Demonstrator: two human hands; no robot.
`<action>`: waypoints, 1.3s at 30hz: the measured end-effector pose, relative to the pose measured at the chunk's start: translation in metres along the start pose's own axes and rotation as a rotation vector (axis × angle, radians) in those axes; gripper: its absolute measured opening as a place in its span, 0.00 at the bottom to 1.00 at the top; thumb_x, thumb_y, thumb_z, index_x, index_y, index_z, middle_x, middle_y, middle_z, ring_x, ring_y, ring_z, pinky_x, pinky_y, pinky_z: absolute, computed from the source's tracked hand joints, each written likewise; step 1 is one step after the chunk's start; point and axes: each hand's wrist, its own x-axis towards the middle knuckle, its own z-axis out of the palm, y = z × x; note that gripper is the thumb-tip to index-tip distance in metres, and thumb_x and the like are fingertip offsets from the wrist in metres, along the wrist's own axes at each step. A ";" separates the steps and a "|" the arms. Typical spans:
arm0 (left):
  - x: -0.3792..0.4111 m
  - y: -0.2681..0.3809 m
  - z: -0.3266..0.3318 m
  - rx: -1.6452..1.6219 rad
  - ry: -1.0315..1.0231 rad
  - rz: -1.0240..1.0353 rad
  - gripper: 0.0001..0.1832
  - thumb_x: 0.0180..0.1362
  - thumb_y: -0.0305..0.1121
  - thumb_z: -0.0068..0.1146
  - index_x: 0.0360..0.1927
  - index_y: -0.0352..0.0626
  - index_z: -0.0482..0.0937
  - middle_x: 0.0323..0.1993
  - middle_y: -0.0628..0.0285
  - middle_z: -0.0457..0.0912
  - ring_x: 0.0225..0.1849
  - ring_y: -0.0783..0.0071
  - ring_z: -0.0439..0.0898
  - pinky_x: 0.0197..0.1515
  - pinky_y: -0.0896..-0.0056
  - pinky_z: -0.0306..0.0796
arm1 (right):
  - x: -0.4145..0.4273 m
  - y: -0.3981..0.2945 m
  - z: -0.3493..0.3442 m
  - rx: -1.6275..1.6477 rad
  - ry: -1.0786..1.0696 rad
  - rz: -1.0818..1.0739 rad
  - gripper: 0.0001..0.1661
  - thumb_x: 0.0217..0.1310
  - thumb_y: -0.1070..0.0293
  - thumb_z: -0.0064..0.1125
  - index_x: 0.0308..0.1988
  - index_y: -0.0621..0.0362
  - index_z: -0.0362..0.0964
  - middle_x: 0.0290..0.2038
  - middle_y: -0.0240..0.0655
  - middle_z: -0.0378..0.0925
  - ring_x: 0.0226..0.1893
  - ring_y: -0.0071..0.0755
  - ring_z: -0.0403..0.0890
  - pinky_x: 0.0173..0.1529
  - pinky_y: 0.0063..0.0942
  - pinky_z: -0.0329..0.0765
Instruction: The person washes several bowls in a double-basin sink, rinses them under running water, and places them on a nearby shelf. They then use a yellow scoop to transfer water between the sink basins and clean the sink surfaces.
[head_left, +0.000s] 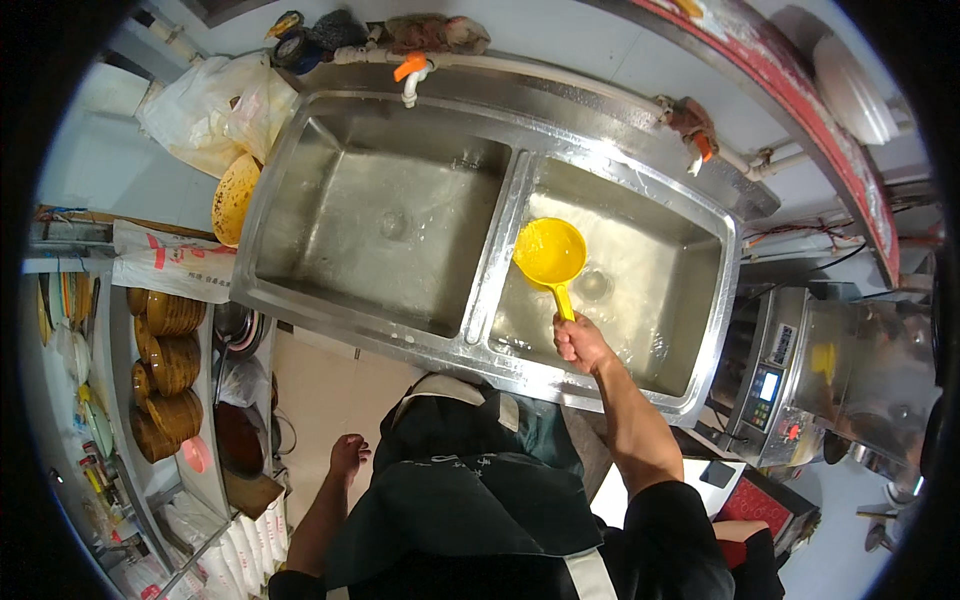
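Observation:
My right hand (581, 343) grips the handle of a yellow plastic water ladle (553, 251) over the right basin of a stainless steel double sink (469, 315). The ladle's bowl faces up near the divider, and its inside looks wet. Both basins look wet, and the right one seems to hold water; its depth I cannot tell. My left hand (350, 456) hangs low beside my dark apron, away from the sink, with its fingers curled and nothing visible in it.
Two orange-handled taps (410, 69) (702, 147) sit behind the basins. Plastic bags (217, 112) and a yellow bowl (235, 199) stand left of the sink. Stacked brown bowls (174, 375) fill a left shelf. A metal machine with a keypad (763, 394) stands right; another person's arm (739, 531) shows lower right.

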 end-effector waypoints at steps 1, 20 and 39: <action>0.004 0.005 0.001 -0.014 0.011 0.016 0.09 0.58 0.31 0.46 0.40 0.38 0.70 0.30 0.60 0.74 0.27 0.74 0.74 0.28 0.75 0.67 | -0.009 -0.005 0.006 -0.059 0.014 -0.027 0.04 0.53 0.75 0.44 0.33 0.55 0.61 0.16 0.26 0.60 0.10 0.18 0.56 0.11 0.16 0.51; 0.023 -0.005 -0.005 -0.150 -0.217 0.070 0.16 0.54 0.26 0.39 0.14 0.49 0.52 0.13 0.72 0.51 0.15 0.82 0.50 0.18 0.76 0.48 | 0.004 -0.044 0.175 -1.758 0.570 -0.330 0.11 0.56 0.69 0.42 0.39 0.59 0.64 0.32 0.48 0.77 0.33 0.51 0.79 0.37 0.45 0.74; -0.080 0.080 0.062 0.113 0.090 0.049 0.16 0.60 0.32 0.41 0.17 0.51 0.56 0.16 0.74 0.57 0.17 0.86 0.58 0.19 0.83 0.53 | 0.060 -0.049 -0.097 -1.215 0.945 0.158 0.18 0.61 0.63 0.37 0.47 0.61 0.61 0.43 0.50 0.75 0.47 0.51 0.75 0.50 0.43 0.71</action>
